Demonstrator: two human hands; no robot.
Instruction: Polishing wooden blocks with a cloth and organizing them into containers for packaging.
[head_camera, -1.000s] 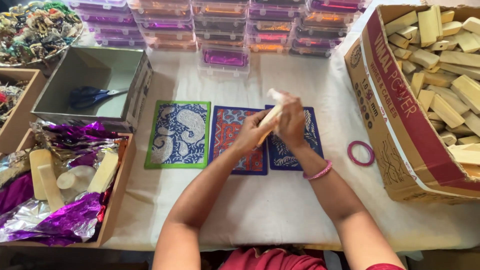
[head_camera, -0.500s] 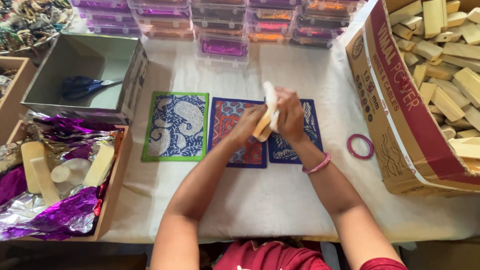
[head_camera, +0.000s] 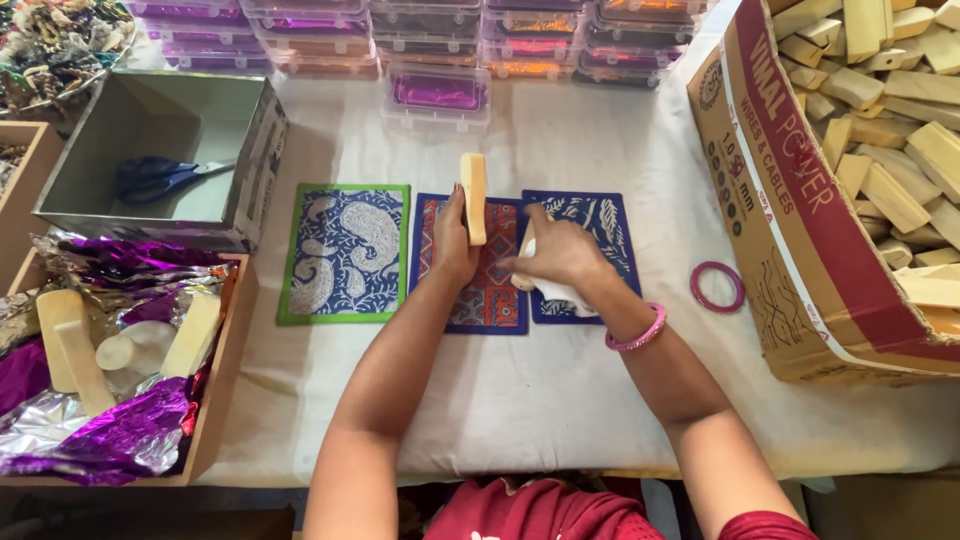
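My left hand holds a pale wooden block upright over the red patterned card. Just to the right, my right hand grips a white cloth over the dark blue card, its fingers close to the block's lower end. A pink bangle circles my right wrist. A green-edged blue paisley card lies flat to the left of the other two.
Right: a large cardboard box full of wooden blocks, with a pink ring beside it. Left: a grey box holding blue scissors, and a tray with purple foil and blocks. Clear plastic cases line the back.
The block has gone from held in both hands to upright in my left hand alone. My right hand has pulled away down and right with the white cloth.
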